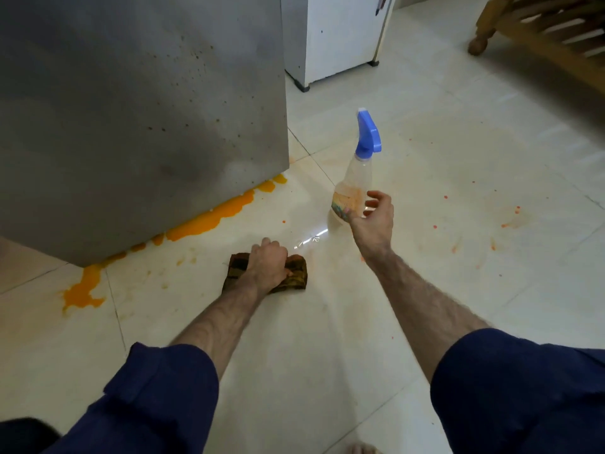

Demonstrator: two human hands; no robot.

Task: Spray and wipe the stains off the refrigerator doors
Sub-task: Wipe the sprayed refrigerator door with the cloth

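Note:
The grey refrigerator door [140, 109] fills the upper left, speckled with small dark stains. A clear spray bottle [355, 178] with a blue trigger head stands upright on the floor to its right. My right hand [373, 221] is at the bottle's base with fingers spread, touching or just off it; I cannot tell which. My left hand [266, 265] presses down on a folded dark brown cloth [294, 276] on the floor tiles, fingers closed on it.
An orange puddle [203, 221] runs along the refrigerator's bottom edge and pools at the left [83, 293]. Orange specks and smears dot the cream floor tiles [458, 198]. A white appliance [340, 37] stands behind, and wooden furniture [540, 34] at the upper right.

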